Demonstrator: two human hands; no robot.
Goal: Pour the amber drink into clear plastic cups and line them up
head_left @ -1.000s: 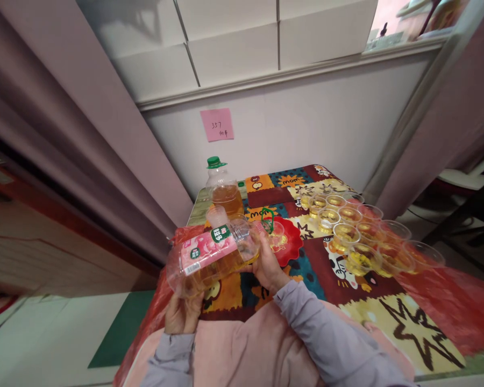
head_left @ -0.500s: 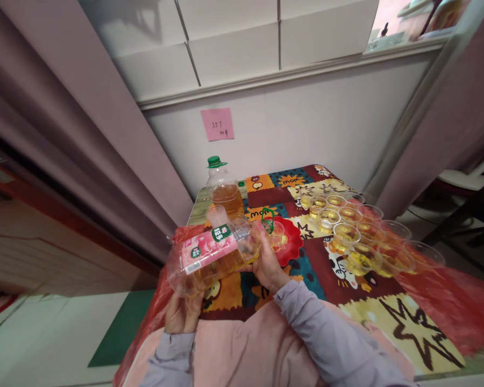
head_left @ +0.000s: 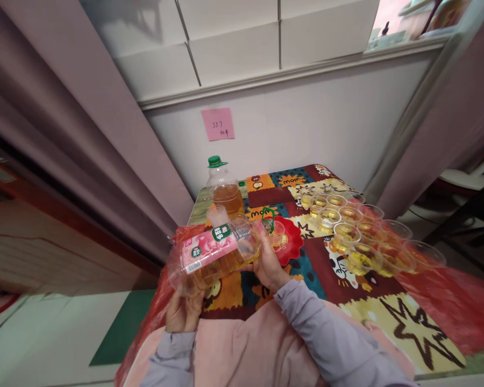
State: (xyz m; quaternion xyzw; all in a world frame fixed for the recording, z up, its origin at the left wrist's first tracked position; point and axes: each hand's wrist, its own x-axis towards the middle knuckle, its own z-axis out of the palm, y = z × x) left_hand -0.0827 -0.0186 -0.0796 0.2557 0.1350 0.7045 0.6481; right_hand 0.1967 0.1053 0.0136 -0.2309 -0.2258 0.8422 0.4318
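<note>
A large clear plastic bottle (head_left: 212, 250) with a pink label lies tilted between my hands, its neck to the right and amber liquid along its lower side. My left hand (head_left: 184, 310) supports the base end from below. Around the neck end closes my right hand (head_left: 268, 263). The green handle ring (head_left: 268, 219) sits at the neck. Below the mouth, over a red scalloped plate (head_left: 294, 244), a clear plastic cup (head_left: 277, 232) partly shows; whether liquid is flowing into it I cannot make out.
Behind stands a second bottle (head_left: 226, 193) with a green cap, partly filled with amber liquid. A stacked clear cup (head_left: 216, 215) rises near it. Several cups (head_left: 347, 234) holding yellow liquid stand in rows at the right. A patterned mat (head_left: 262, 199) covers the table against the wall.
Hardly anything differs. The bottle and both hands keep nearly the same position and tilt.
</note>
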